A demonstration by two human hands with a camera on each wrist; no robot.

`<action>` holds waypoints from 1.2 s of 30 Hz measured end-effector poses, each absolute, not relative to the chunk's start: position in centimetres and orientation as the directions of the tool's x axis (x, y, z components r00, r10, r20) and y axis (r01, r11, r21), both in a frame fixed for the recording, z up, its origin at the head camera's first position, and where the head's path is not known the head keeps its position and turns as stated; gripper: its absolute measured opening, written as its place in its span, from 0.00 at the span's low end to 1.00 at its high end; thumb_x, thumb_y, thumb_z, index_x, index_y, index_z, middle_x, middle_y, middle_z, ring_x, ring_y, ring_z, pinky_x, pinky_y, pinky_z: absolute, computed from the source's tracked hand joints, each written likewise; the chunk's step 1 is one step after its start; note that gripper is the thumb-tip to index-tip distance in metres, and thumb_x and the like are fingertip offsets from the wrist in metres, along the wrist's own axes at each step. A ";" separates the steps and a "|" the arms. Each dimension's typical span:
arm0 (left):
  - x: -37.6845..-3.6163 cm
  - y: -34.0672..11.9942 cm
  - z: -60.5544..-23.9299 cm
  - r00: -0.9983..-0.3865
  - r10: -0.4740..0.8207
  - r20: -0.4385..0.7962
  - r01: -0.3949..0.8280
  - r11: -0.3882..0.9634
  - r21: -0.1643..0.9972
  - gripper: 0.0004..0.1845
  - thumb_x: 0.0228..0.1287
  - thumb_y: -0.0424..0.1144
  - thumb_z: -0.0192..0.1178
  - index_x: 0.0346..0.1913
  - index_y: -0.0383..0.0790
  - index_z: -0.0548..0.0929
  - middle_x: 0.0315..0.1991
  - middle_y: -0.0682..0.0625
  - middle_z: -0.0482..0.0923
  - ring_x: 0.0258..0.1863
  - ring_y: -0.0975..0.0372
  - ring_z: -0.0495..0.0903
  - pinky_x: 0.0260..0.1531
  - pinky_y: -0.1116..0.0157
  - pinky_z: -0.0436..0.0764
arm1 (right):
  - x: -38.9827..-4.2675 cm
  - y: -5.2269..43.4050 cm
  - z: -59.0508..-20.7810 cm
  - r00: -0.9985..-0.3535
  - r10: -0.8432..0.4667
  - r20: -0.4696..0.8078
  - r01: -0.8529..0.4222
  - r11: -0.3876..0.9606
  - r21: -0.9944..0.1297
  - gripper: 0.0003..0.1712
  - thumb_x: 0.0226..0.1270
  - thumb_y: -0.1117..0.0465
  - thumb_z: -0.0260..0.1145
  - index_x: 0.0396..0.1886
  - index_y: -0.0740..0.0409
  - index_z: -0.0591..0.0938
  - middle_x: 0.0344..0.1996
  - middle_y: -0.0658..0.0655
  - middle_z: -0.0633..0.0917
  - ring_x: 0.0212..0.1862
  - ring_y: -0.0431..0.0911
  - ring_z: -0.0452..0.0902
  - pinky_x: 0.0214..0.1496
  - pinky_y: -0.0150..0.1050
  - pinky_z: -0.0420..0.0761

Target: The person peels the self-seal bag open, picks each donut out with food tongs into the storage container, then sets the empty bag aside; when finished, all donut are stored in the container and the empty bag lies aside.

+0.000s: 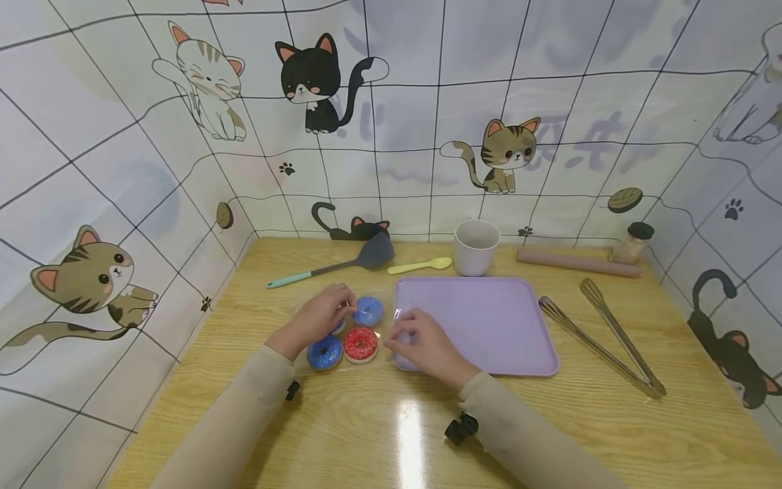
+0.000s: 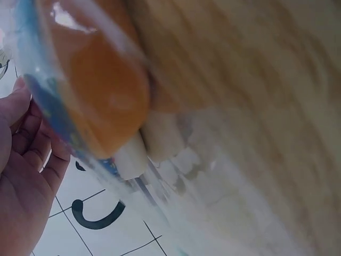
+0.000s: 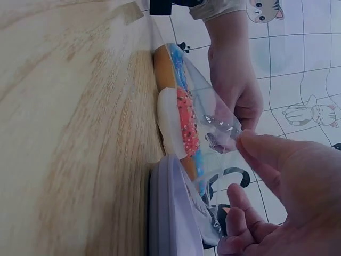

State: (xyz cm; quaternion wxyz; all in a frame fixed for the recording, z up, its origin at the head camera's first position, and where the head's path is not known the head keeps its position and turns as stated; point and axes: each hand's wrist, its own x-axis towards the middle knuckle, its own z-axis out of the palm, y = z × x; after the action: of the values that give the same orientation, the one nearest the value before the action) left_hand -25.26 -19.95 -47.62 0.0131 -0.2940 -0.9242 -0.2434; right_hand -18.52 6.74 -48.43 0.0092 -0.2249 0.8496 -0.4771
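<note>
A clear plastic bag (image 3: 209, 109) with several toy doughnuts in it lies on the table left of the lilac tray (image 1: 482, 326). A red sprinkled doughnut (image 1: 360, 344), a dark blue doughnut (image 1: 324, 352) and a lighter blue doughnut (image 1: 368, 311) show through it; another is partly hidden under the left hand. My right hand (image 1: 424, 343) pinches the bag's near right edge between thumb and index finger, over the tray's left rim. At the bag's far left, my left hand (image 1: 324, 312) pinches the plastic with its fingertips beside the lighter blue doughnut.
Behind the bag lie a spatula (image 1: 374, 252) and a yellow spoon (image 1: 421, 265). A pale cup (image 1: 476, 248) stands behind the tray. To the right are metal tongs (image 1: 611, 356), a rolling pin (image 1: 577, 263) and a black-lidded jar (image 1: 631, 244). Cat-patterned sheets rise around the table.
</note>
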 end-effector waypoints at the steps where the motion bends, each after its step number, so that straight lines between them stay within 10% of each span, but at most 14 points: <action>1: -25.2 -20.0 -47.6 -0.827 0.537 0.167 0.549 0.709 0.443 0.04 0.76 0.39 0.60 0.41 0.45 0.81 0.42 0.55 0.79 0.45 0.62 0.77 0.48 0.58 0.82 | -18.4 6.9 -48.3 -0.900 -0.390 0.195 -0.367 0.435 -0.823 0.03 0.64 0.58 0.77 0.31 0.47 0.89 0.46 0.53 0.83 0.51 0.47 0.76 0.54 0.49 0.78; 36: -24.7 -19.6 -47.0 -0.786 0.571 0.238 0.619 0.718 0.320 0.03 0.72 0.35 0.65 0.44 0.45 0.86 0.42 0.54 0.82 0.47 0.60 0.79 0.50 0.57 0.84 | -15.6 27.9 -49.2 -0.881 -0.228 0.415 -0.424 0.768 -0.479 0.15 0.60 0.66 0.78 0.46 0.55 0.88 0.48 0.57 0.84 0.55 0.59 0.79 0.55 0.59 0.76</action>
State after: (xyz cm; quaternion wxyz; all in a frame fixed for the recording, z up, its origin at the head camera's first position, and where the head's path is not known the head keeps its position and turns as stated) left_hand -24.73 -19.57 -46.97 0.0610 -0.3216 -0.9248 -0.1940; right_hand -15.58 27.93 -49.22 -0.1687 -0.1762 0.9251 -0.2911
